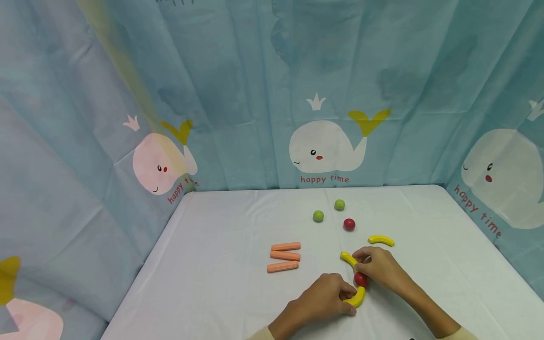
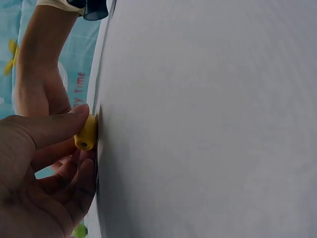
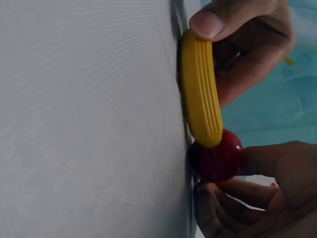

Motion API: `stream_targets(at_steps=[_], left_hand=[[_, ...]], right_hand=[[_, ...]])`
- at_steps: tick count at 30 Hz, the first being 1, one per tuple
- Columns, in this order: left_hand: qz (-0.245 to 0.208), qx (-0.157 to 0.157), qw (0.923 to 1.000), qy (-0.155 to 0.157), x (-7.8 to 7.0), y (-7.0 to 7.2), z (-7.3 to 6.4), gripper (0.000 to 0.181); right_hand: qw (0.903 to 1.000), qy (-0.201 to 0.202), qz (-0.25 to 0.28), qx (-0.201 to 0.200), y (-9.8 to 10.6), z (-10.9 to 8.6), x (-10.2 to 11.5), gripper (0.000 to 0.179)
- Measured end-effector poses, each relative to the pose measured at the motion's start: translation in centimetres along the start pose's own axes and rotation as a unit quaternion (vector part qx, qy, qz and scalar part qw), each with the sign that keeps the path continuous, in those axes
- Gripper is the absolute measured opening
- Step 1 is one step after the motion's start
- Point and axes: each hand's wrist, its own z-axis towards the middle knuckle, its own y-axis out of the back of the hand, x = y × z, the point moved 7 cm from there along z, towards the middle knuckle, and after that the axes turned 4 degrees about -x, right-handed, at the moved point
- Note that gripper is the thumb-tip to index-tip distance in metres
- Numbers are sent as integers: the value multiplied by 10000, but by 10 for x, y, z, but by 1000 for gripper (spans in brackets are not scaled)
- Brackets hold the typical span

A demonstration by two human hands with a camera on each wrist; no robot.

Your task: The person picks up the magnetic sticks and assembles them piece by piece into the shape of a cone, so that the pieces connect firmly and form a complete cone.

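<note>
My left hand (image 1: 320,297) pinches one end of a curved yellow toy banana (image 1: 358,297) lying on the white table. That banana's far end touches a shiny red ball (image 1: 361,279), seen closely in the right wrist view. Beyond the ball, my right hand (image 1: 384,269) pinches the near end of a second yellow toy banana (image 1: 347,258) between thumb and index finger; its thumb is right beside the ball. From the right wrist this second banana is hidden. The left wrist view shows the tip of the first banana (image 2: 86,138) under my left thumb.
Three orange sticks (image 1: 285,255) lie to the left of my hands. Farther back are two green balls (image 1: 318,216), another red ball (image 1: 349,224) and a third yellow toy banana (image 1: 381,240). A blue whale-print curtain (image 1: 255,141) stands behind the table (image 1: 204,264).
</note>
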Motion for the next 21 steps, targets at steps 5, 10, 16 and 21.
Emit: stream_targets(at_steps=[5, 10, 16, 21], left_hand=[[182, -62, 9982, -575, -14, -5, 3, 18], [305, -339, 9950, -889, -25, -8, 5, 22], [110, -434, 9965, -701, -27, -8, 6, 17], [-443, -554, 9968, -377, -16, 8, 5, 13]], right_hand=[[10000, 20, -19, 50, -2, 1, 4, 27], [9998, 98, 112, 142, -6, 0, 10, 30], [9994, 34, 249, 218, -11, 0, 11, 28], [9997, 73, 156, 189, -12, 2, 10, 22]])
